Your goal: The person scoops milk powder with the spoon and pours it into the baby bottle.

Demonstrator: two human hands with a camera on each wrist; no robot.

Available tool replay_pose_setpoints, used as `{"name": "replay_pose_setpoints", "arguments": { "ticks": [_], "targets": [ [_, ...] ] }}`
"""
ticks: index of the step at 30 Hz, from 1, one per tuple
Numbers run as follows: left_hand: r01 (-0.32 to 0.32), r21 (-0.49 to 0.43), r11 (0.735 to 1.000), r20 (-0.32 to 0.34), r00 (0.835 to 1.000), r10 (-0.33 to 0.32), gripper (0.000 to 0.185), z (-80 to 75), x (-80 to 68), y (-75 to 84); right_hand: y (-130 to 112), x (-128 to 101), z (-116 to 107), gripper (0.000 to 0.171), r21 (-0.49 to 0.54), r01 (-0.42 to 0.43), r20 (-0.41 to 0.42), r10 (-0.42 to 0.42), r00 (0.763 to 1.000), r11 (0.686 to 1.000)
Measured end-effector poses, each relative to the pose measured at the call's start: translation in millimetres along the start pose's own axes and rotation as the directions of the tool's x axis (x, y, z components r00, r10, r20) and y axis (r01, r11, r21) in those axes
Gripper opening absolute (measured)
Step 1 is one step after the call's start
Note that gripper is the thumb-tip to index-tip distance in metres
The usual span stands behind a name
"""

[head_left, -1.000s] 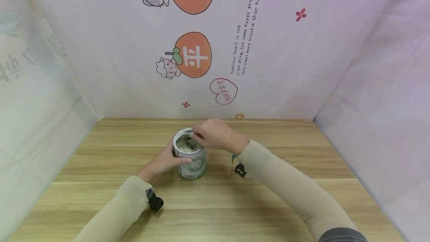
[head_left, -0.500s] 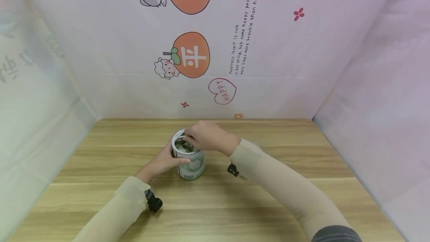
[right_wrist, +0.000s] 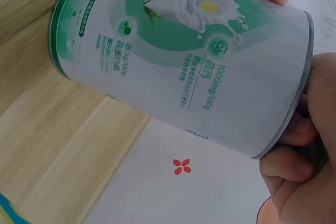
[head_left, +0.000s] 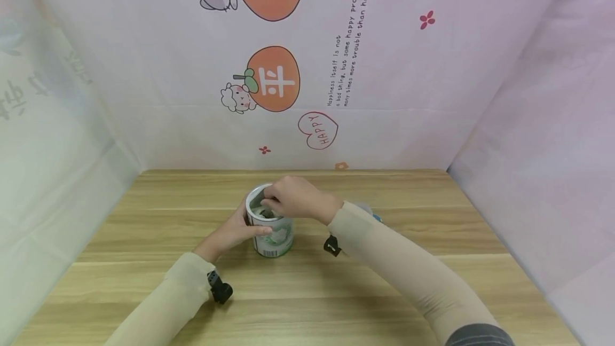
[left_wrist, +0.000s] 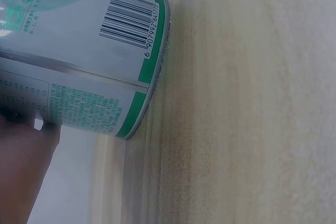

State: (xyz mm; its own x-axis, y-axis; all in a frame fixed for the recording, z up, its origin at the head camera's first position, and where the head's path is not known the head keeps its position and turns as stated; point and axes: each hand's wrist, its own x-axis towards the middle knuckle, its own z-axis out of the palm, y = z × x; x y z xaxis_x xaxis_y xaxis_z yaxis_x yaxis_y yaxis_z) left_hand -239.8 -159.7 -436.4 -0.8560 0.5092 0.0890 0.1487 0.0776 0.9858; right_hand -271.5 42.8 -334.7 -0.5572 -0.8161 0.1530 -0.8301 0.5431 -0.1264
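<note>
An open milk powder tin (head_left: 276, 239) with a white and green label stands upright on the wooden table. Its side is held by my left hand (head_left: 237, 234), thumb across the front and fingers behind. Over the tin's mouth is my right hand (head_left: 293, 196), its curled fingertips dipping inside the rim. The right wrist view shows this hand's fingers (right_wrist: 289, 169) bent at the metal rim; I cannot tell what they pinch. Pale contents and a small dark shape (head_left: 266, 212) show inside the tin. The left wrist view shows the tin's barcode side (left_wrist: 126, 24) and its bottom edge on the tabletop.
A partly hidden clear and blue item (head_left: 370, 212) lies behind the right sleeve (head_left: 399, 250). Printed white cloth (head_left: 384, 138) rises along the table's back edge, with more cloth on both sides. A black wrist camera (head_left: 221, 287) hangs from the left cuff.
My right hand has moved left and slightly lower, reaching further over the tin's mouth. The blue item now shows on the far side of the right sleeve. My left hand keeps its grip.
</note>
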Motion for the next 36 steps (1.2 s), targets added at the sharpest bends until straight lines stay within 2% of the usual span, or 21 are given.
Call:
{"name": "replay_pose_setpoints", "arguments": {
  "ticks": [8,13,19,25,36],
  "targets": [
    [0.017,0.016,1.000,-0.007,1.000,-0.016,0.097,-0.1,-0.3,-0.9,-0.7,1.1,-1.9,0.037,0.028,-0.037,0.021,0.036,0.999,0.999],
    [0.019,0.004,1.000,-0.008,1.000,-0.019,0.097,-0.9,-1.2,-0.7,1.8,2.1,-4.0,0.039,0.123,-0.051,0.022,0.048,0.999,0.991],
    [0.008,0.005,1.000,-0.001,1.000,-0.008,0.097,-0.1,-0.4,-0.3,9.8,-1.6,-8.0,0.037,0.287,-0.062,0.023,0.058,0.998,0.956],
    [0.014,0.009,1.000,-0.023,1.000,-0.013,0.097,1.2,-0.7,0.3,20.5,-8.0,-8.4,0.034,0.396,-0.087,0.018,0.087,0.996,0.914],
    [0.033,0.027,0.999,-0.051,0.998,-0.031,0.100,0.4,0.4,-1.2,30.2,-21.0,-12.4,0.032,0.512,-0.138,-0.003,0.163,0.987,0.848]
  ]
}}
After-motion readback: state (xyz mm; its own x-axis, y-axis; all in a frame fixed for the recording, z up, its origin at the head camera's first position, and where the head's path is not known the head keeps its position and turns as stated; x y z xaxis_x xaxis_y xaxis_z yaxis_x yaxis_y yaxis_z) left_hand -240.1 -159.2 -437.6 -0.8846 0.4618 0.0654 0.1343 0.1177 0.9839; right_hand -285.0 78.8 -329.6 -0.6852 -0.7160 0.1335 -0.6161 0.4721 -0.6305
